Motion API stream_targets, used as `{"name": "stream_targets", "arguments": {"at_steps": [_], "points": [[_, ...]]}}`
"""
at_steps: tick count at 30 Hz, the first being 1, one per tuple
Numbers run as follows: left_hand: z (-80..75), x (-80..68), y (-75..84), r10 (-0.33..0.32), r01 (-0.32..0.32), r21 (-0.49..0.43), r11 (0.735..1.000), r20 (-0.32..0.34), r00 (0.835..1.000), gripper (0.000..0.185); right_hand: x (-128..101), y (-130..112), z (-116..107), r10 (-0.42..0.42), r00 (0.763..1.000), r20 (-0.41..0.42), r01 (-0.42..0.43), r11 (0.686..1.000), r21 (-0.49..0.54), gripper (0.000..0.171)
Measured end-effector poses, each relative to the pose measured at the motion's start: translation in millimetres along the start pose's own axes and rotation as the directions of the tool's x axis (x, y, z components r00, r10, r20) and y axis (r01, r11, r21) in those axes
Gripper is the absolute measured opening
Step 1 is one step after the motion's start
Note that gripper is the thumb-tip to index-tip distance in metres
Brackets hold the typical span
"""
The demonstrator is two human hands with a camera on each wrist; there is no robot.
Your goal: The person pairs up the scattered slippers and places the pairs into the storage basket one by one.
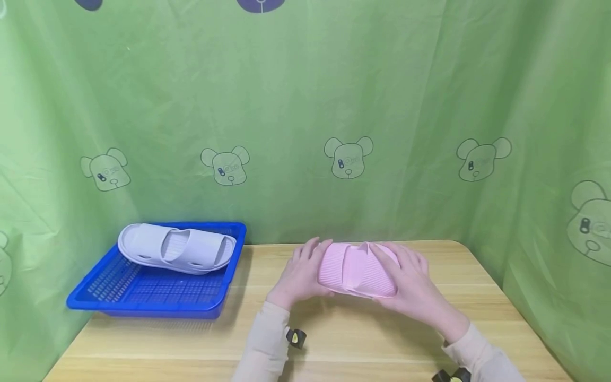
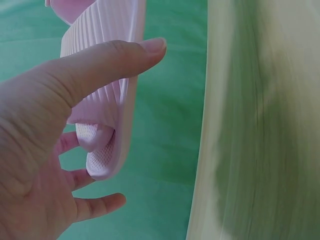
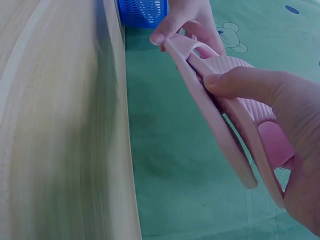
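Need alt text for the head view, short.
Two hands, left hand and right hand, hold a pair of pink slippers just above a wooden table. At left, a blue basket holds pale lilac slippers; a green bear-print curtain hangs behind.
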State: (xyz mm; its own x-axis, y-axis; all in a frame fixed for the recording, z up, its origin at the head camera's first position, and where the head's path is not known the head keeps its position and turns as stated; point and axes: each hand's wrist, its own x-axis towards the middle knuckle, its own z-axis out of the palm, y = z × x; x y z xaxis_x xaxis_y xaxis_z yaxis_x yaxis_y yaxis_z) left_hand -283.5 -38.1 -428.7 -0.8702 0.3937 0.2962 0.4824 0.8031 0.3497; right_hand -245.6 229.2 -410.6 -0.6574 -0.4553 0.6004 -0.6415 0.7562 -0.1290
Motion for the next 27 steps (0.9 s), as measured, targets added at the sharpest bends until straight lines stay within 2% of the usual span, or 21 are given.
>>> {"name": "stream_targets", "arguments": {"at_steps": [18,27], "points": [[-5.4,0.1,5.9,0.049,-0.044,0.086,0.995,-0.051,0.998,0.122,1.1,-3.4,0.4,-0.041,0.998,-0.042,0.040,0.999,-0.010,0.107],[-5.2,1.3,7.8,0.117,-0.105,0.133,0.986,-0.089,0.989,0.122,0.2,-2.6,2.9,-0.059,0.997,-0.056,0.059,0.998,-0.011,0.106]]}}
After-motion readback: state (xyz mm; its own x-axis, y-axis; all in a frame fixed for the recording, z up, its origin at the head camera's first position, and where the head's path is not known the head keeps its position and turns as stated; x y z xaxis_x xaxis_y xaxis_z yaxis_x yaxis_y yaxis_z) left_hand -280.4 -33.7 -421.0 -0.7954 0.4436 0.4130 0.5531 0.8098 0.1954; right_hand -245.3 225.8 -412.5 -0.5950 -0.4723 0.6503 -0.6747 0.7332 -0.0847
